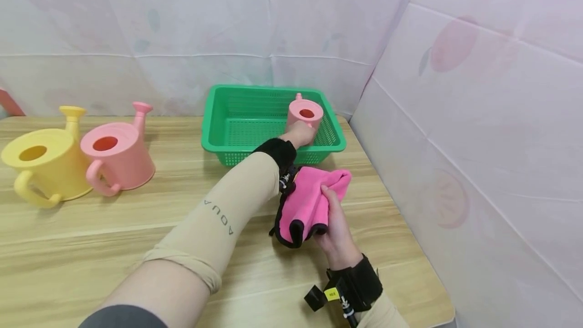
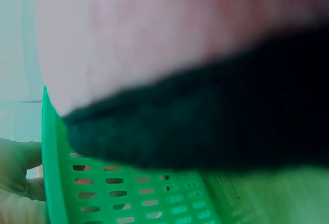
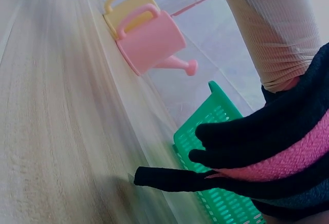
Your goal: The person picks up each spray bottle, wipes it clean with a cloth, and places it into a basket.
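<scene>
A small pink watering can [image 1: 304, 111] stands at the right end of a green plastic basket [image 1: 208, 138]. Reaching over the basket's near rim, my left hand [image 1: 299, 134] grips the can at its near side, where the handle is; the hand covers most of the handle. Its fingers are largely hidden in the head view. In front of the basket, my right hand [image 1: 336, 224] holds a bunched pink cloth [image 1: 304, 194] with black edging, the thumb lying on top. Black edging folds [image 3: 241, 136] of this cloth fill the right wrist view's lower right.
On the table's left stand a larger pink watering can [image 1: 125, 158] and a yellow watering can [image 1: 59, 166], spouts toward the back. The wooden table [image 1: 182, 211] meets printed fabric walls [image 1: 432, 130] at the back and right. My left forearm crosses the middle.
</scene>
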A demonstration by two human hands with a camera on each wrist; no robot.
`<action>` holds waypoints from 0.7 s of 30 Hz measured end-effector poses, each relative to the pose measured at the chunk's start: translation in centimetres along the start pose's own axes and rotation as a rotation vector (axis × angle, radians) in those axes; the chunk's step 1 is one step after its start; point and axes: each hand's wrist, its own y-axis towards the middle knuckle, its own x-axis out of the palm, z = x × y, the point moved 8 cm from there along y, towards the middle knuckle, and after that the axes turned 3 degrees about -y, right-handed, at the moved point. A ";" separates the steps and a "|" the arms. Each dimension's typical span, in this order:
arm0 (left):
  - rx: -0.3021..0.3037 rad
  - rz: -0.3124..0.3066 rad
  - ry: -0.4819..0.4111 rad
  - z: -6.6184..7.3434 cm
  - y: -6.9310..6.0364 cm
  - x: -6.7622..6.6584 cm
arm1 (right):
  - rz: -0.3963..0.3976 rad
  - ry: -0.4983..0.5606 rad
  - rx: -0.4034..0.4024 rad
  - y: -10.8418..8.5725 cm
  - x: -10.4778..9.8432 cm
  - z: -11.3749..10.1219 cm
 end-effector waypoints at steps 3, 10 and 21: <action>0.057 0.005 0.058 -1.1 3.6 1.4 | 0.002 -0.002 0.008 0.0 0.0 0.1; -0.015 -0.062 0.102 -1.5 0.8 -0.1 | -0.015 0.001 0.032 0.1 0.3 0.5; 0.130 0.030 0.142 -0.3 -5.4 -7.4 | -0.058 0.033 0.043 1.3 1.2 0.7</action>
